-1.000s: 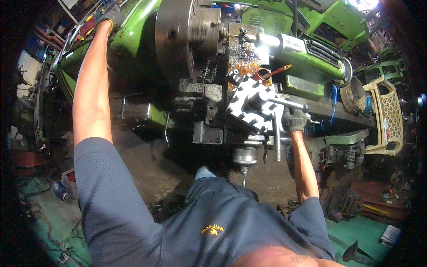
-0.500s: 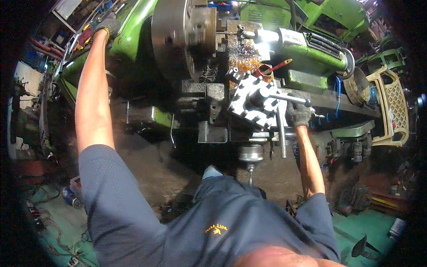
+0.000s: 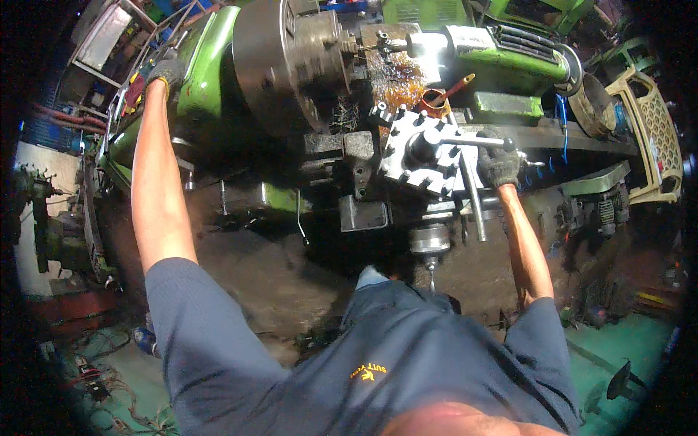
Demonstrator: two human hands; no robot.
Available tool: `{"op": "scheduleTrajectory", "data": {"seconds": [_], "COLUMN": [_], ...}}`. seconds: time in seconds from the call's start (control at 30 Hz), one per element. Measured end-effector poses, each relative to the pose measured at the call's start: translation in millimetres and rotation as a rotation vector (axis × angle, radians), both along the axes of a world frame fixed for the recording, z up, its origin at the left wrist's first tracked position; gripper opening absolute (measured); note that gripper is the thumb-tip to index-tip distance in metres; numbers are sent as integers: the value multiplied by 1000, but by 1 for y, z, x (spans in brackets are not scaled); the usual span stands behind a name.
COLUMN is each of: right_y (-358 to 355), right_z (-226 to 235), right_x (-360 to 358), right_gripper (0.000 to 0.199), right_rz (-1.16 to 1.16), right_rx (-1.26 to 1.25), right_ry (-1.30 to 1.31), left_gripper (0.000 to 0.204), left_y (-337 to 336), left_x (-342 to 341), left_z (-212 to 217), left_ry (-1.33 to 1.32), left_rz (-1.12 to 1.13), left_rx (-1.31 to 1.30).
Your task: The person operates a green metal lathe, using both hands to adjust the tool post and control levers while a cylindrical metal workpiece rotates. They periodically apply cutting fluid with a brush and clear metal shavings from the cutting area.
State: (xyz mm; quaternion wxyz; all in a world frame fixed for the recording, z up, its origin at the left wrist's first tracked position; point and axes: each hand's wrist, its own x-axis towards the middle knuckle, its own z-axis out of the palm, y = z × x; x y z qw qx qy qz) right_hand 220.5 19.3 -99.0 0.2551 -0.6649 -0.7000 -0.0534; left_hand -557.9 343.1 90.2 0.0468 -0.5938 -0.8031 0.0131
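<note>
Leaning over a green lathe, a person in a dark blue shirt keeps the hands well apart. The gloved right hand is closed around a steel lever on the notched tool post at the carriage's right side. Farther off, the gloved left hand rests on the headstock's left end, its grip hidden, beyond the round chuck.

Tool post: square steel block, pale grey, ringed with dark clamping bolts, sitting on the lathe carriage just right of the chuck. Its locking lever, a bright steel bar, lies roughly level, pointing right. Chuck: large, dark, round; jaws face right.
</note>
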Motion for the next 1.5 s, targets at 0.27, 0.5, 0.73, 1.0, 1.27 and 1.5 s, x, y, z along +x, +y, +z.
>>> {"op": "scheduleTrajectory", "data": {"seconds": [0.27, 0.5, 0.73, 1.0, 1.27, 1.5], "right_y": [-9, -8, -6, 5, -4, -42], "right_z": [12, 22, 36, 11, 13, 69], "right_x": [-2, -13, -18, 3, 13, 113], "right_gripper": [24, 24, 26, 16, 22, 23], "right_rz": [-33, -59, -40, 106, 219, 552], "right_rx": [39, -45, -132, 119, 172, 3], "right_ry": [-10, 87, 161, 87, 334, 638], "left_gripper": [41, 44, 58, 69, 28, 22], "left_y": [-15, -61, -97, -244, -338, -338], "left_x": [46, 65, 42, 169, 404, 541], "left_z": [6, 35, 15, 45, 14, -42], "left_ry": [319, 304, -376, 5, -257, -454], "left_rz": [-174, -67, -37, -266, -726, -702], "left_rx": [-108, -68, 389, 652, 677, 495]}}
